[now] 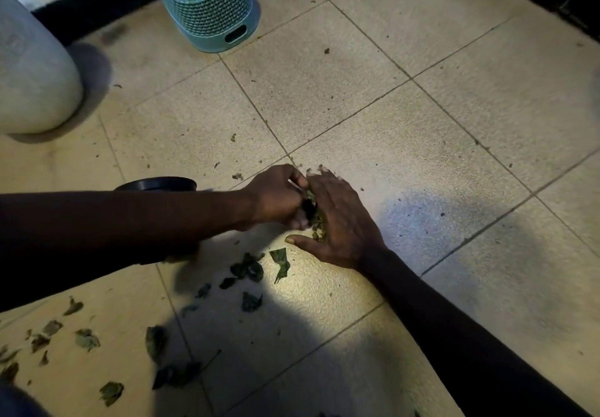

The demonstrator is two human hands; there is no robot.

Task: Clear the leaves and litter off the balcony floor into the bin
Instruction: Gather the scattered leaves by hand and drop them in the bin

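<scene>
1. Gathering a clump of leaves [316,222] between both hands on the floor [422,157], about mid-tile. My left hand [276,197] has its fingers [297,179] curled in on the clump. My right hand [341,222] lies against the clump's right side with fingers [328,183] straight and the thumb stretched out on the tile.
2. To do this well, I judge the right hand should stay low on the tile as a wall, so crumbs cannot slip under it, while the left fingertips rake toward it.
3. A light squeeze before lifting seems wise. The bits look dry and may crumble or drop if I crush them.
4. The bin [207,11] stands at the far side, well apart from my hands, so I want a cupped carry with one hand underneath.
5. Loose leaves [250,270] lie just on the near side of my hands, with more scattered to the near left. I reckon those need further passes, so much of the job is not yet done.
</scene>
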